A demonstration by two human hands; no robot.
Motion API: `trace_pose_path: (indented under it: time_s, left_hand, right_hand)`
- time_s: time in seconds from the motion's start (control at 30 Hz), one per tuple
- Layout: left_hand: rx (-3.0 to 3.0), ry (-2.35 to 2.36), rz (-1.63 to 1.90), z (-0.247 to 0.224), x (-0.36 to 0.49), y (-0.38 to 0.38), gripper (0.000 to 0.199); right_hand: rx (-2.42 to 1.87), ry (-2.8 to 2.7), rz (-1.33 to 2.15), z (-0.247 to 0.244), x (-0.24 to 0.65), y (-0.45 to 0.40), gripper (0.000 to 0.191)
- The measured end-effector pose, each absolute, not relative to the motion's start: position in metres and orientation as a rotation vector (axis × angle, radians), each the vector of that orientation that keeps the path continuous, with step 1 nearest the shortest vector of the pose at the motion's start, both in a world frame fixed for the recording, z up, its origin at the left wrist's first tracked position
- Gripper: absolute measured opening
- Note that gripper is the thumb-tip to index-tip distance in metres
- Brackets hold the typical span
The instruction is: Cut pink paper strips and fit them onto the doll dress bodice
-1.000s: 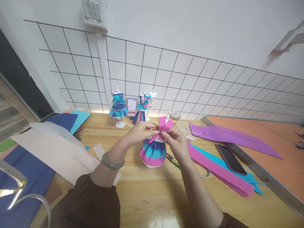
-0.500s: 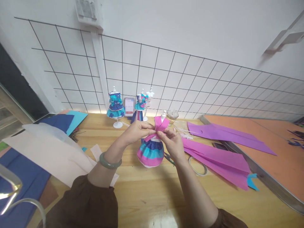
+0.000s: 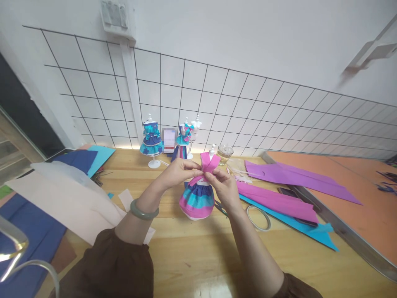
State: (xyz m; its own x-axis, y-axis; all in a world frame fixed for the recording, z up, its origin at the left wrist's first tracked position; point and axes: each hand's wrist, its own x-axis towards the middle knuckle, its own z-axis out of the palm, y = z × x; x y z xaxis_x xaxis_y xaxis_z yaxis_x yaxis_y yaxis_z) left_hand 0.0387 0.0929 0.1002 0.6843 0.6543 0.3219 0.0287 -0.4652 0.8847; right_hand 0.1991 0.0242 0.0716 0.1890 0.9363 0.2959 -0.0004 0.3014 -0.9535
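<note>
In the middle stands a small white mannequin (image 3: 212,150) wearing a gathered skirt (image 3: 197,202) striped navy, turquoise and pink. A pink crepe paper strip (image 3: 209,162) crosses over its chest in a V. My left hand (image 3: 182,171) pinches this strip at the waist from the left side. From the right, my right hand (image 3: 223,184) pinches it at the same spot, thumbs almost meeting. Fingers partly hide the waist. Scissors (image 3: 221,209) lie behind my right wrist, partly covered.
Two dressed mannequins (image 3: 151,138) (image 3: 182,140), a bare white one (image 3: 195,126), a phone (image 3: 169,139) and a glass cup (image 3: 225,153) stand at the back. To the right are a tape roll (image 3: 258,218), pink paper (image 3: 276,200), blue paper (image 3: 305,231) and purple paper (image 3: 297,178). Pale paper (image 3: 68,198) lies left.
The pink paper on the right has shifted back, baring more of the blue paper and a dark object under it. Both hands keep their pinch on the strip at the waist.
</note>
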Motion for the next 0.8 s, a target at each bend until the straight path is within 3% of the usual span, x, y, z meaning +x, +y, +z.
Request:
trace_pose_path:
  time_s: [0.23,0.8]
  left_hand:
    - [1.827,0.484,0.742,0.1015,0.0403,0.0912,0.036]
    - [1.634,0.479,0.785,0.0923,0.0417,0.0970,0.038]
  right_hand:
    - [-1.008,-1.171,0.883,0.0717,0.1984,0.0235,0.019]
    - [-1.033,-1.248,0.952,0.0716,0.2007,0.0246,0.024]
